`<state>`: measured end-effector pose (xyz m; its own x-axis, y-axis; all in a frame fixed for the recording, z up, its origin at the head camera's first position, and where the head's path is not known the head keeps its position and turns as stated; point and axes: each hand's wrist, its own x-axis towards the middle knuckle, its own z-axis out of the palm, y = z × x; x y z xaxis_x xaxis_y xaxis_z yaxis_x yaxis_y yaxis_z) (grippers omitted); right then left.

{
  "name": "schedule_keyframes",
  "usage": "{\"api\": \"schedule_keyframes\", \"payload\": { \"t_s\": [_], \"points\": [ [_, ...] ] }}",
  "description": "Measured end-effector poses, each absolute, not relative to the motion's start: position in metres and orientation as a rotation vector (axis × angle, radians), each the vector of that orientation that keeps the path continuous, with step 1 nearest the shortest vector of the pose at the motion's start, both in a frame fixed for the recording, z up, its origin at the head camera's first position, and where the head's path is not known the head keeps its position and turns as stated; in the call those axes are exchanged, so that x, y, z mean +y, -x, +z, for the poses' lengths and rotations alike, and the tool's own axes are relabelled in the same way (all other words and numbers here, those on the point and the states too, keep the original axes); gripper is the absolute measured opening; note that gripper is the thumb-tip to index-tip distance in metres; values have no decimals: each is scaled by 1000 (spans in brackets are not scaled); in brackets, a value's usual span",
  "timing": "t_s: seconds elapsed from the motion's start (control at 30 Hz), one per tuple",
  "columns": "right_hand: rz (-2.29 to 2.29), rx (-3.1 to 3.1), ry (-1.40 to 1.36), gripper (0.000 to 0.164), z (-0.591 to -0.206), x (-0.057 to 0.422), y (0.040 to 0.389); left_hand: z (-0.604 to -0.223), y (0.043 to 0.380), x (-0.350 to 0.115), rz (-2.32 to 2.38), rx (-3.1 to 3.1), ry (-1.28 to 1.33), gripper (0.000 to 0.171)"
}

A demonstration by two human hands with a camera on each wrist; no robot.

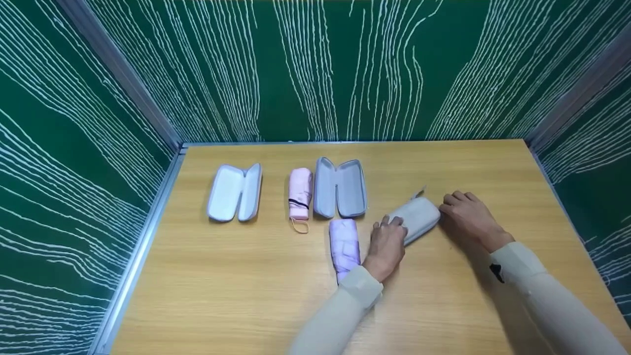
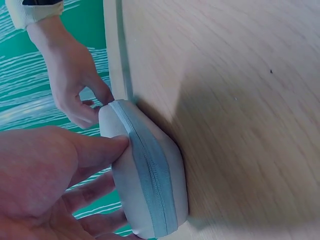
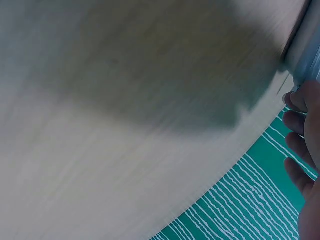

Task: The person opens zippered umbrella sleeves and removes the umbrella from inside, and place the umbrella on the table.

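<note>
A closed light grey zip case (image 1: 420, 216) lies at an angle on the right half of the table, a strap loop (image 1: 418, 193) sticking out at its far side. My left hand (image 1: 387, 242) grips the case's near end, the thumb along the zipper band (image 2: 150, 167) and the other fingers round the far side in the left wrist view. At the opposite end, my right hand (image 1: 468, 214) pinches at the zipper's end with thumb and forefinger; the pull itself is hidden by the fingertips. In the right wrist view the case (image 3: 306, 55) shows only at the edge.
Left of the hands, a purple folded umbrella (image 1: 344, 241) lies by my left wrist. Beyond it are an open grey case (image 1: 325, 190), a pink folded umbrella (image 1: 299, 190) and an open white-lined case (image 1: 226, 192). Green, white-streaked walls (image 1: 296, 69) enclose the table.
</note>
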<state>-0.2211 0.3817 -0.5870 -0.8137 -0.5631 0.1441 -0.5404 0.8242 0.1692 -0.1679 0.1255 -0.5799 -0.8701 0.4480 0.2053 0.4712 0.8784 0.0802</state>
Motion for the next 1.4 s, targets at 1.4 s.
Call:
{"api": "schedule_keyframes", "payload": {
  "t_s": [1.4],
  "points": [
    [-3,-2835,-714,17,-590,372,195,-565,174,110,-65,-2998,1022,38]
  ]
}}
